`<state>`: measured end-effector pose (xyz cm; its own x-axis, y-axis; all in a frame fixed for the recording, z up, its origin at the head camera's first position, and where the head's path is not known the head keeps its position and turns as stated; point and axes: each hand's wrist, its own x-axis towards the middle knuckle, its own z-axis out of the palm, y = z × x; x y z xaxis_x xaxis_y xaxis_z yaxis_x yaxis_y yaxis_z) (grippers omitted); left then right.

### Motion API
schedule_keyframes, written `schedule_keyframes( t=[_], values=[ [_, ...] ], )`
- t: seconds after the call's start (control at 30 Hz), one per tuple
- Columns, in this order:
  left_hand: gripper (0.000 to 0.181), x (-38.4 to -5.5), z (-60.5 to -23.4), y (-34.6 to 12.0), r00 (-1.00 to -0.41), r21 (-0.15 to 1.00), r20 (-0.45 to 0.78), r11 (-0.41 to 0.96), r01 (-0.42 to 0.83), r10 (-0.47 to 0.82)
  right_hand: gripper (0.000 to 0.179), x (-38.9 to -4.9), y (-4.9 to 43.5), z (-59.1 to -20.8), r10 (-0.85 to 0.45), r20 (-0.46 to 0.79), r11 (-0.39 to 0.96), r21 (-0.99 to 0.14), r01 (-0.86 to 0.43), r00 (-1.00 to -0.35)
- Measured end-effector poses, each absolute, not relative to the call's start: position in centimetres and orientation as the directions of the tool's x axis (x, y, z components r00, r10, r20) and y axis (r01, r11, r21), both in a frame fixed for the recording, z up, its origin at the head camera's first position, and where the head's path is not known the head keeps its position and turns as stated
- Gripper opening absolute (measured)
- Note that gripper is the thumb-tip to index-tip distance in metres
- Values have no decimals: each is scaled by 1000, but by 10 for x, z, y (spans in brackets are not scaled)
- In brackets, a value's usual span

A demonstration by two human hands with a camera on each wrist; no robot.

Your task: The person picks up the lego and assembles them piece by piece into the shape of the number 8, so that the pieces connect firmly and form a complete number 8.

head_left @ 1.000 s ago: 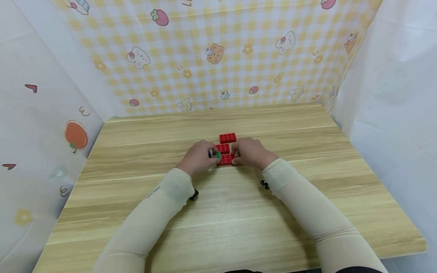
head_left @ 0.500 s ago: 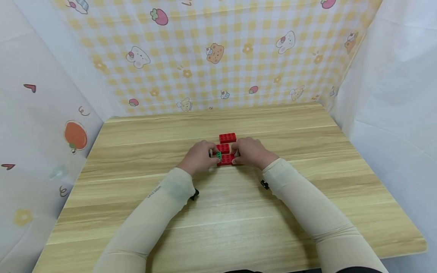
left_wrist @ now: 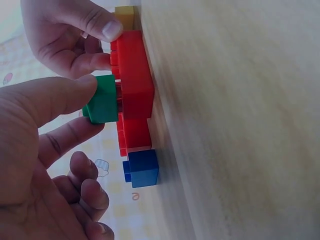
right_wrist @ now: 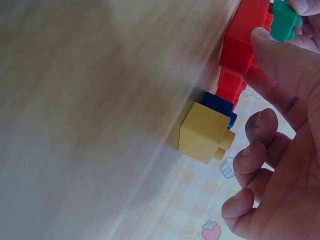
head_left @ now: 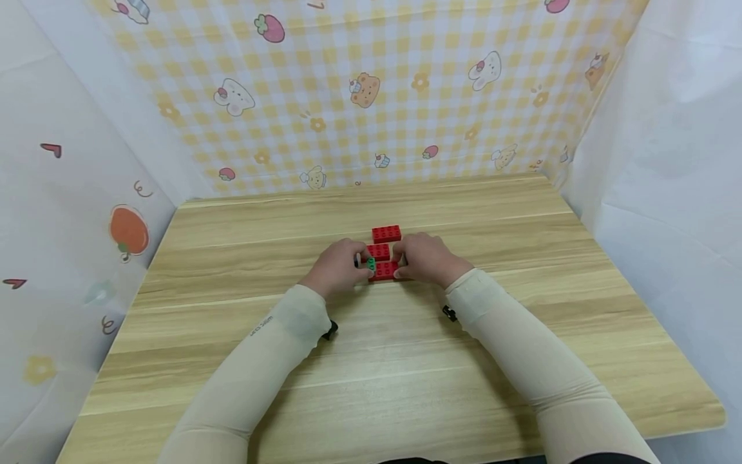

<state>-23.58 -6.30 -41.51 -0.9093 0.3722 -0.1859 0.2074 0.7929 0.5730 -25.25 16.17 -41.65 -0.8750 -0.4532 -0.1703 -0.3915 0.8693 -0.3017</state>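
Note:
Between thumb and index finger, my left hand [head_left: 337,267] pinches a small green brick [left_wrist: 104,100] at the left end of the nearest red brick [left_wrist: 137,75]. Red studs show in a narrow gap under the green brick. My right hand [head_left: 429,261] grips the other end of that red brick with thumb and index finger [right_wrist: 275,55]; its remaining fingers are loosely curled. Behind lies a second red brick [head_left: 379,252], with a blue brick [left_wrist: 144,169] by its left side.
A third red brick [head_left: 386,234] lies farthest back. In the right wrist view, a yellow brick [right_wrist: 202,132] and a dark blue brick [right_wrist: 216,104] stand beside the right hand. The wooden table [head_left: 371,386] backs onto a checked cloth [head_left: 406,116].

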Motion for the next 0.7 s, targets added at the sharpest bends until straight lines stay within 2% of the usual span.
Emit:
schedule_keyframes(
  t=[0.27, 0.7],
  values=[
    [21, -235, -414, -63, -909, 638, -165, 744, 197, 382, 18, -251, 161, -413, -454, -176, 870, -301, -392, -873],
    [18, -236, -417, -64, -911, 672, -187, 725, 154, 367, 19, -251, 161, -415, -449, -182, 874, -297, -386, -875]
  ],
)
